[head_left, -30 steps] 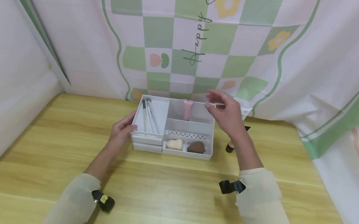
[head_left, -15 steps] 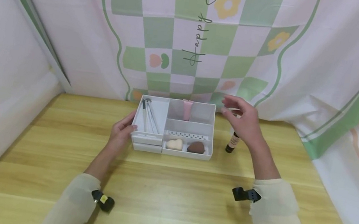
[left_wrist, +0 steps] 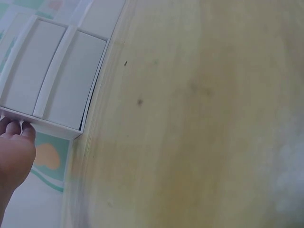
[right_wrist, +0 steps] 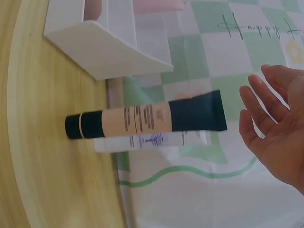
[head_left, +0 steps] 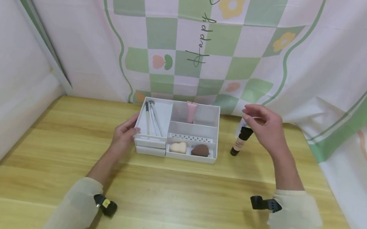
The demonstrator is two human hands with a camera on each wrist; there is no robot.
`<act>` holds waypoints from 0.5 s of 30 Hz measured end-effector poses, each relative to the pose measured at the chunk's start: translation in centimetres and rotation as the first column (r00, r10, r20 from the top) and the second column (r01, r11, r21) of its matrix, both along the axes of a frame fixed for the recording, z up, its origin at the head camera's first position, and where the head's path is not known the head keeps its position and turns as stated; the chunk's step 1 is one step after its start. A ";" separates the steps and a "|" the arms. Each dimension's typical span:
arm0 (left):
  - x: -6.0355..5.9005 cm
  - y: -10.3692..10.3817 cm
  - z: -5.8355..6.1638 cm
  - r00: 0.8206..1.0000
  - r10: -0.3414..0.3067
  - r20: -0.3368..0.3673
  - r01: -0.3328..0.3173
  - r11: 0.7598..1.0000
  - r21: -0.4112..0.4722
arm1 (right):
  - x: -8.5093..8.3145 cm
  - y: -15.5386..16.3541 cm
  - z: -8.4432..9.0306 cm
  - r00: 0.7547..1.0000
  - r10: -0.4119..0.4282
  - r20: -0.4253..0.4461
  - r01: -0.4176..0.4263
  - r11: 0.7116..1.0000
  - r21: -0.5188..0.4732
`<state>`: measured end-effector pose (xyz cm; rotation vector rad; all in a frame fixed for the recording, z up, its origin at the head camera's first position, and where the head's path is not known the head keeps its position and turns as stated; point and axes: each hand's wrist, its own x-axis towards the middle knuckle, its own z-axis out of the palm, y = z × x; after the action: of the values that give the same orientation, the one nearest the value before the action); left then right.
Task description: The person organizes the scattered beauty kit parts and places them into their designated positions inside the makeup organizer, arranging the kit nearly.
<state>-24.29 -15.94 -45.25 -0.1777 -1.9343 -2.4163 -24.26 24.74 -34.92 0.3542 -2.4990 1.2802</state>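
A white desktop organizer (head_left: 150,151) stands on the table, and my left hand (head_left: 123,135) holds its left side, thumb at the front corner. In the left wrist view, fingers (left_wrist: 27,132) press against the edge of the organizer beside its drawer fronts. To the right of the organizer, a beige and black cosmetic tube (right_wrist: 137,119) stands upright on its cap. Close behind it is a white tube (right_wrist: 164,141) with purple print. My right hand (head_left: 268,129) hovers by the upper end of the beige tube, fingers loosely bent, apart from it in the right wrist view.
Makeup brushes (head_left: 153,119) lie in the organizer's left top tray. A pink tube (head_left: 191,112) stands in a back compartment. A beige sponge (head_left: 178,147) and a brown sponge (head_left: 201,150) sit in the front compartments. A patterned curtain (head_left: 204,33) hangs behind the table.
My right hand has moved rightward from above the organizer's back right corner to the standing tubes, uncovering more of the beige and black one. The left hand and organizer stay put.
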 end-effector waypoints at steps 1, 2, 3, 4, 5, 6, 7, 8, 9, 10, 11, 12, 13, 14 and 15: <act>0.0 0.0 0.0 1.000 0.002 0.000 -0.002 1.000 0.002 | 0.0 0.3 -0.1 1.000 -0.005 0.002 0.005 1.000 0.006; 0.0 0.0 0.0 1.000 0.003 -0.003 -0.003 1.000 0.000 | 0.0 0.6 -0.2 1.000 -0.010 0.007 0.009 1.000 0.011; 0.0 0.0 -0.1 1.000 0.003 -0.005 -0.003 1.000 0.001 | 0.0 0.8 -0.3 1.000 -0.014 0.011 0.014 1.000 0.017; 0.0 0.0 -0.1 1.000 0.003 -0.008 -0.003 1.000 0.003 | 0.0 1.1 -0.4 1.000 -0.019 0.015 0.019 1.000 0.020; 0.0 0.0 -0.1 1.000 0.004 -0.008 -0.004 1.000 0.007 | 0.1 1.3 -0.5 1.000 -0.020 0.020 0.020 1.000 0.021; 0.0 0.0 -0.1 1.000 0.004 -0.011 -0.004 1.000 0.006 | 0.1 1.5 -0.6 0.999 -0.022 0.026 0.022 1.000 0.021; 0.0 0.0 -0.1 1.000 0.002 -0.014 -0.002 1.000 0.007 | 0.2 1.7 -0.7 0.999 -0.025 0.030 0.025 0.999 0.025; 0.0 0.0 -0.1 1.000 0.000 -0.017 0.000 1.000 0.004 | 0.3 1.9 -0.9 0.999 -0.028 0.036 0.027 0.999 0.030; -0.1 0.0 -0.1 1.000 -0.003 -0.019 0.003 1.000 0.001 | 0.3 2.1 -1.0 0.999 -0.029 0.043 0.028 0.999 0.035; -0.1 0.0 -0.1 1.000 -0.003 -0.020 0.003 1.000 0.002 | 0.4 2.2 -1.1 0.998 -0.030 0.053 0.028 0.999 0.036; -0.1 0.0 -0.1 1.000 -0.004 -0.020 0.004 1.000 0.003 | 0.5 2.4 -1.3 0.998 -0.028 0.061 0.026 0.999 0.037; -0.1 0.0 -0.1 1.000 -0.004 -0.020 0.004 1.000 0.002 | 0.5 2.6 -1.5 0.997 -0.025 0.069 0.023 0.999 0.037; -0.1 -0.1 -0.1 1.000 -0.004 -0.020 0.004 1.000 0.004 | 0.5 2.7 -1.6 0.997 -0.021 0.077 0.019 0.999 0.034; -0.1 -0.1 -0.2 1.000 -0.004 -0.018 0.004 1.000 0.002 | 0.5 2.9 -1.8 0.996 -0.014 0.086 0.012 1.000 0.026; -0.1 -0.1 -0.2 1.000 -0.004 -0.016 0.004 1.000 0.002 | 0.5 3.0 -1.9 0.995 -0.005 0.096 0.004 1.000 0.014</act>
<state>-24.39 -16.04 -45.41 -0.1999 -1.9263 -2.4118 -23.76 27.73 -36.87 0.2971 -2.5877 1.3081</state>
